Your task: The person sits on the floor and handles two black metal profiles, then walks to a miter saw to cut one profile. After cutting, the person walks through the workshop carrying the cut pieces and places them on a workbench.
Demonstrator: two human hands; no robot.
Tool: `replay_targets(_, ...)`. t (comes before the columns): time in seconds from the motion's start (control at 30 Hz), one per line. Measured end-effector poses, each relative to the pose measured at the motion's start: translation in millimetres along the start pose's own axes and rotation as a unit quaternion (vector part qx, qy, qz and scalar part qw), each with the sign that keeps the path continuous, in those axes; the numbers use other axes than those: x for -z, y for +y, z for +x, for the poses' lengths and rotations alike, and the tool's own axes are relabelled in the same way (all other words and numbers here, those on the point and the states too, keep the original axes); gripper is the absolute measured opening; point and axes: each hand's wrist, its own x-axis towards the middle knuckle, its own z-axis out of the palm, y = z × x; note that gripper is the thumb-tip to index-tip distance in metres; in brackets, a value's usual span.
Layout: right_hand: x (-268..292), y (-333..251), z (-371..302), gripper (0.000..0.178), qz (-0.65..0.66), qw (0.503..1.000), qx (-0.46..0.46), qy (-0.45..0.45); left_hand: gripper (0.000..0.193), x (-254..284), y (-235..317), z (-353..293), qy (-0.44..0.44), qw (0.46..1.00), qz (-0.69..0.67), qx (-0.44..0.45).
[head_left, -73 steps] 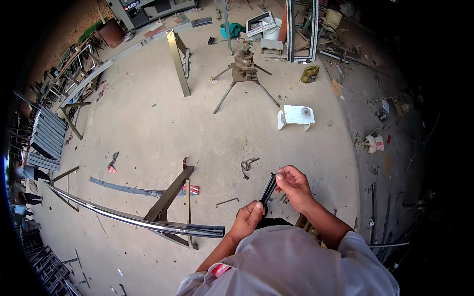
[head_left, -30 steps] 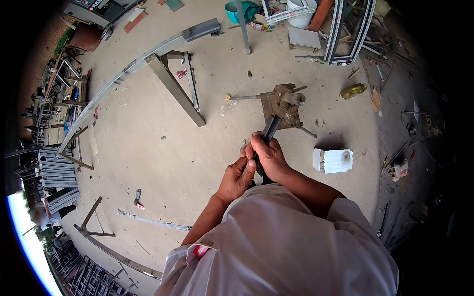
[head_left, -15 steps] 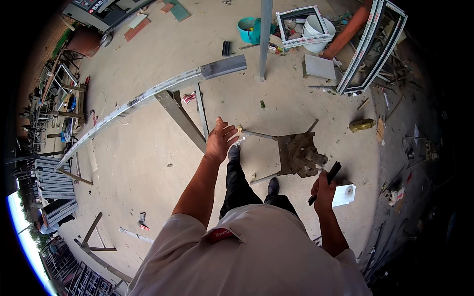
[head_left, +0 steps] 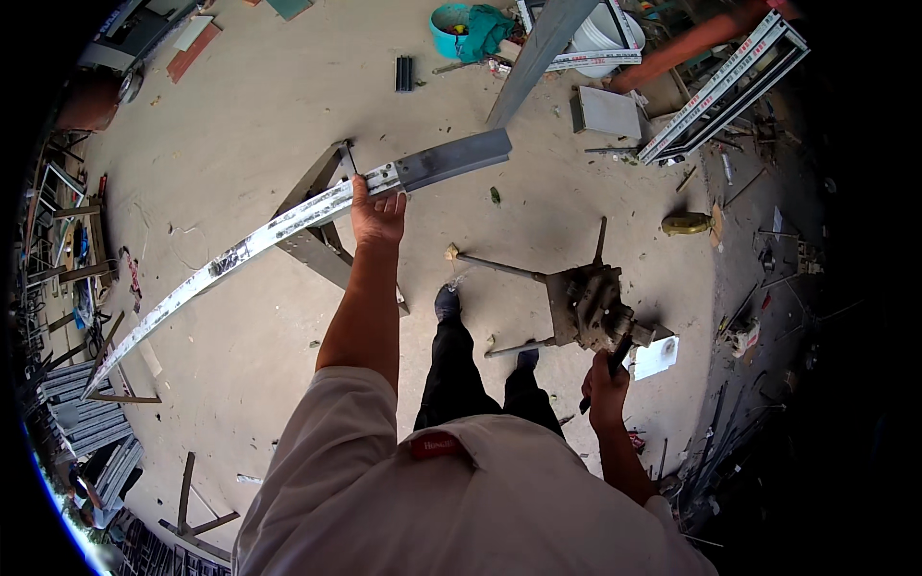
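Note:
A long, pale metal beam (head_left: 279,228) with a dark grey end section (head_left: 454,160) lies across a metal trestle (head_left: 322,252). My left hand (head_left: 377,213) grips its near edge just short of the dark end, thumb over the top; part of the fingers is hidden. My right hand (head_left: 607,386) is closed around a short black bar (head_left: 620,355), held low at my right. Right beside that bar stands a rusty vise-like tool (head_left: 588,305) on a legged metal stand. The bar overlaps the tool's edge from here, and I cannot tell whether they touch.
An upright metal post (head_left: 538,62) rises beyond the beam. At the back right are a teal bucket (head_left: 448,38), white-edged window frames (head_left: 720,91) and a pale box (head_left: 607,112). A white sheet (head_left: 656,358) lies by the stand. Stacked metal profiles (head_left: 82,408) are at far left.
My left hand has gone from open in mid-air to gripping the beam, moving left and away from me. My right hand, still on the black bar, is nearer the vise-like tool. The view has shifted.

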Motion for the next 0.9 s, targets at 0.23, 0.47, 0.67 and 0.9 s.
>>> replay_targets(0.23, -29.6, -41.4, 18.2, 0.042, 0.016, 0.999, 0.034, -0.016, 0.082, 18.2, 5.4, -4.1, 0.034, 0.999, 0.028, -0.03)
replay_targets(0.47, -41.8, -73.0, 68.4, 0.044, 0.014, 0.997, 0.049, -0.049, 0.093, 77.3, 37.6, -22.7, 0.078, 0.995, 0.055, -0.007)
replay_targets(0.67, -80.1, -108.6, 84.7, 0.042, -0.031, 0.996, 0.039, -0.08, 0.076, 75.6, 16.3, -48.3, 0.134, 0.99, 0.031, 0.023)
replay_targets(0.9, -107.8, -158.6, 130.0, 0.039, -0.051, 0.977, 0.096, -0.185, 0.087, 69.8, 2.3, -46.9, 0.169, 0.984, 0.053, 0.005)
